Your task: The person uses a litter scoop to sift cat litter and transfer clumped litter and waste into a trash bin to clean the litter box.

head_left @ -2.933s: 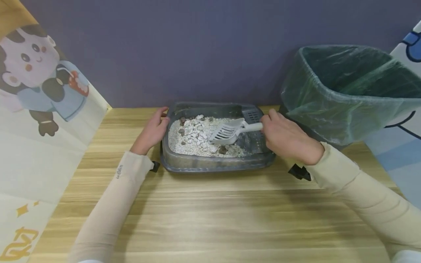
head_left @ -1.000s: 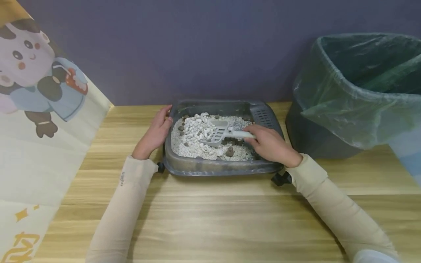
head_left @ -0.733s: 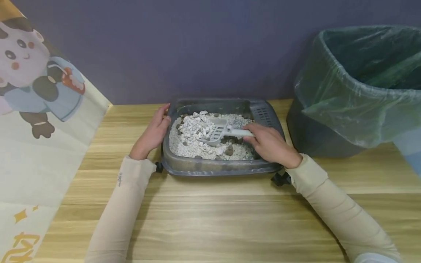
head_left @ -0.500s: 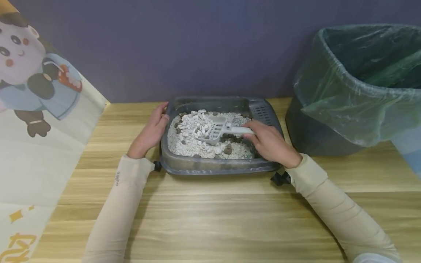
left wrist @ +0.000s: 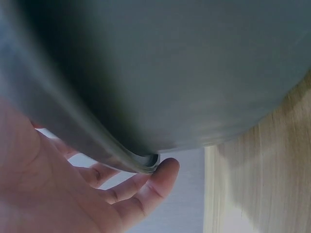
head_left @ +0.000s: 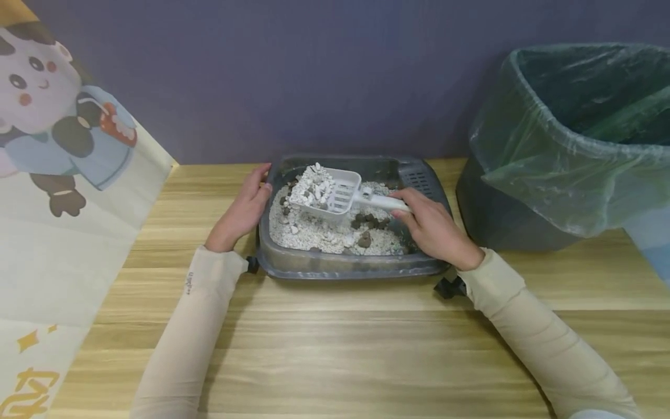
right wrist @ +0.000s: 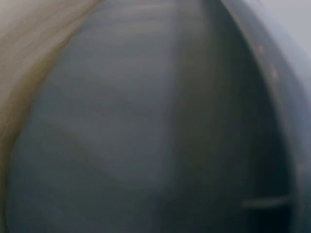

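Scoop now lifted above litter, heaped, right fingers grasping handle, left fingers loose against tray

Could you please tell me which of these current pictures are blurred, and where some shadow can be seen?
Head view: mostly clear, with the litter scoop readable and a soft shadow on the wooden table beside the left sleeve; left wrist view: the near rim of the litter box is blurred, the left hand sharper; right wrist view: blurred throughout, dark toward the rim.
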`<state>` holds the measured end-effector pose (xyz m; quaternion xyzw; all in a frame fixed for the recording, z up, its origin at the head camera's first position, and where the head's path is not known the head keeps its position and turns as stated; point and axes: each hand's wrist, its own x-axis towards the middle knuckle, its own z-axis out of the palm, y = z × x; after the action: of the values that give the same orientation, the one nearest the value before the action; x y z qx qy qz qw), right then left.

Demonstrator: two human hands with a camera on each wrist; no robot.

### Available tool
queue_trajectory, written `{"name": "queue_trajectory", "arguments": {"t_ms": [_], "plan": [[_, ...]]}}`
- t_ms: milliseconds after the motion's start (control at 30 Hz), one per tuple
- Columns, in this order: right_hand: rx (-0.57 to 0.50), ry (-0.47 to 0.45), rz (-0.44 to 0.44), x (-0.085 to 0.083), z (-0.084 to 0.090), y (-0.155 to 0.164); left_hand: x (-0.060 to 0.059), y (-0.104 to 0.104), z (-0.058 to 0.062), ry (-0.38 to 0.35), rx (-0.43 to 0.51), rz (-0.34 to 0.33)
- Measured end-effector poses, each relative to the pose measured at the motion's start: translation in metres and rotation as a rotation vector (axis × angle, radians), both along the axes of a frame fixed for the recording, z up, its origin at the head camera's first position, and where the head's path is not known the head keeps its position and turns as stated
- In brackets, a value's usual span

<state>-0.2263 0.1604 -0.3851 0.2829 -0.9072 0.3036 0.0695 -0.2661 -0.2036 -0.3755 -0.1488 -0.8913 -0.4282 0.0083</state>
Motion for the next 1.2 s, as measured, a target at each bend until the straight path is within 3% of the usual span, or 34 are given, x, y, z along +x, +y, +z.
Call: {"name": "queue_trajectory", "arguments": {"t_ms": [467, 967, 1200], "plan": [[-0.145, 0.103, -0.030, -0.0020, -0.0001, 0.0012, 0.0017, 0.0000, -0.0009, 0.012, 0.002, 0.011], [-0.204, 0.099, -0.063, -0.0015, 0.0005, 0.0024, 0.0016, 0.0010, -0.0008, 0.031, 0.004, 0.011], [-0.167, 0.019, -0.018, 0.0004, -0.0002, 0.0030, 0.0021, 0.0002, -0.0002, 0.010, -0.001, 0.009]]}}
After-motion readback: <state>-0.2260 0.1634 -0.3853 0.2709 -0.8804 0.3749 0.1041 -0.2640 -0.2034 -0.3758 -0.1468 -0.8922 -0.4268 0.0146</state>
